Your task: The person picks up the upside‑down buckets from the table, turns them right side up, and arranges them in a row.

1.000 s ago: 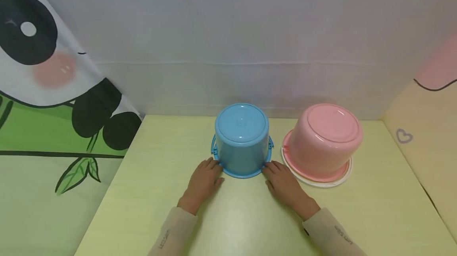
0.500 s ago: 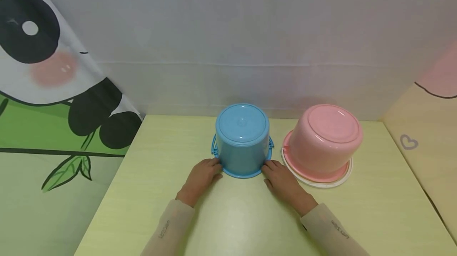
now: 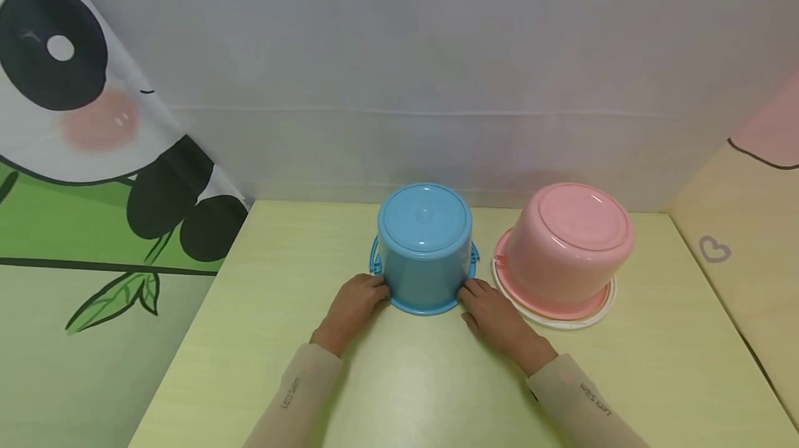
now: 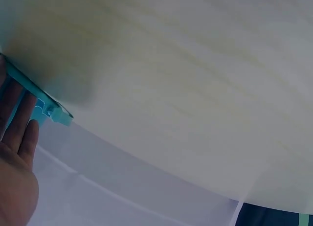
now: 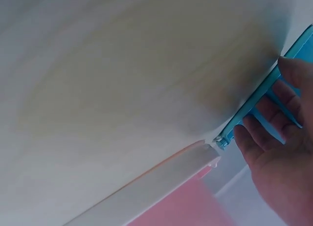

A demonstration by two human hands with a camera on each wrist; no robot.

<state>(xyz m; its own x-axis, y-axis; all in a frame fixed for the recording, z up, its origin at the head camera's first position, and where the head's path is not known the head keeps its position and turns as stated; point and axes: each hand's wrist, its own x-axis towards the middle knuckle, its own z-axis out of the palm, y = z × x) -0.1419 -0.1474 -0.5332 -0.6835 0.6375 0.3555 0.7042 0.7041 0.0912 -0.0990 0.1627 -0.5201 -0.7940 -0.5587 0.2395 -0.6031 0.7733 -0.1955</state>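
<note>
A blue plastic bucket (image 3: 424, 247) stands upside down on the pale yellow table, its base facing up and its rim at the tabletop. My left hand (image 3: 354, 308) grips the rim at the near left, close to the handle joint. At the near right my right hand (image 3: 497, 320) holds the same rim. In the right wrist view, the thumb is at the rim's edge and the fingers (image 5: 252, 133) lie along the blue wall. The left wrist view shows fingers (image 4: 18, 118) across the rim, with the thumb mostly cut off by the frame.
Just right of the blue bucket is an upturned pink bucket (image 3: 574, 247), with a white ring (image 3: 577, 323) around its rim. A grey-white cloth backdrop (image 3: 399, 73) rises behind the table (image 3: 412, 392). Printed panels flank it on both sides.
The blue bucket has shifted very slightly toward me and to the right. Both hands keep their places at its rim, with the left wrist and forearm a little changed in angle.
</note>
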